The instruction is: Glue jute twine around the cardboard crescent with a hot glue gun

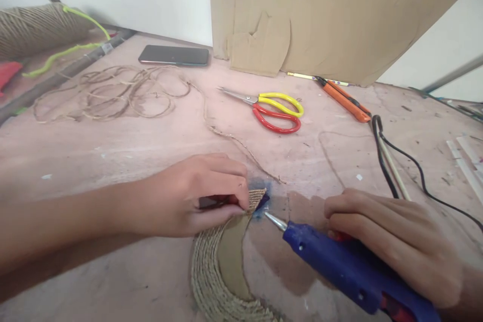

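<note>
A crescent-shaped piece of cardboard (231, 256) lies on the table, with rows of jute twine (206, 266) along its outer curve. My left hand (211, 191) is closed in a pinch on its upper tip. In my right hand (400, 236) is a blue hot glue gun (335, 266), its metal nozzle pointing left, close beside that tip. A dark blue patch (260, 204) shows at the tip. Beyond my left hand, a loose twine end (249, 151) runs back to a tangled heap of twine (128, 93).
Yellow-and-red-handled scissors (279, 110) lie beyond my hands. A phone (173, 55), an orange utility knife (345, 100) and a cardboard sheet (339, 15) are at the back. A twine spool (41, 27) stands left; a black cord (422, 166) crosses the right side.
</note>
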A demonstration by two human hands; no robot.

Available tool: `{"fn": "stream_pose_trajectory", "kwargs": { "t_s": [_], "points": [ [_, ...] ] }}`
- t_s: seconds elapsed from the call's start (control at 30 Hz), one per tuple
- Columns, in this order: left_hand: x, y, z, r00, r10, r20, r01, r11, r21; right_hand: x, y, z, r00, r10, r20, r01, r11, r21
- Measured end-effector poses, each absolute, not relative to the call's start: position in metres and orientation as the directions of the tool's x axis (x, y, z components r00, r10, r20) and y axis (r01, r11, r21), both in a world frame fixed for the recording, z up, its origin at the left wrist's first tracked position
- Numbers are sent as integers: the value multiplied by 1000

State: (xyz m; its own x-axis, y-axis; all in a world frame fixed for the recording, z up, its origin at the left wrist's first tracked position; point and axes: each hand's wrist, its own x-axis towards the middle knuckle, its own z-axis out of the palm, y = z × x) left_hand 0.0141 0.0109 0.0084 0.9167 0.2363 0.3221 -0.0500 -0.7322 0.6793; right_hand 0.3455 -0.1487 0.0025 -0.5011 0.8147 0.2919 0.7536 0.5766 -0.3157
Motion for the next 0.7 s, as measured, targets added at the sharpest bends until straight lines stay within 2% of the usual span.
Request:
{"fn": "stream_pose_trajectory", "kwargs": {
  "t_s": [0.1, 0.17, 0.43, 0.57, 0.7],
  "points": [
    [13, 12, 6, 910, 226, 348, -72, -739, 670, 334, -135, -1, -622, 635, 459, 643, 748, -165],
    [13, 12, 5, 905, 219, 365, -85, -746, 660, 330, -130, -2, -627, 628, 462, 646, 750, -143],
    [14, 11, 4, 907, 198, 371, -93, -766, 636, 322, -126, 3, -629, 674, 387, 640, 732, -235],
    [14, 12, 3, 909, 206, 363, -65, -790, 610, 319, -121, 9, -674, 656, 339, 623, 752, -217],
    [14, 12, 4, 916, 215, 339, -58, -765, 641, 320, -124, 5, -645, 677, 355, 630, 734, -255]
  ]
}}
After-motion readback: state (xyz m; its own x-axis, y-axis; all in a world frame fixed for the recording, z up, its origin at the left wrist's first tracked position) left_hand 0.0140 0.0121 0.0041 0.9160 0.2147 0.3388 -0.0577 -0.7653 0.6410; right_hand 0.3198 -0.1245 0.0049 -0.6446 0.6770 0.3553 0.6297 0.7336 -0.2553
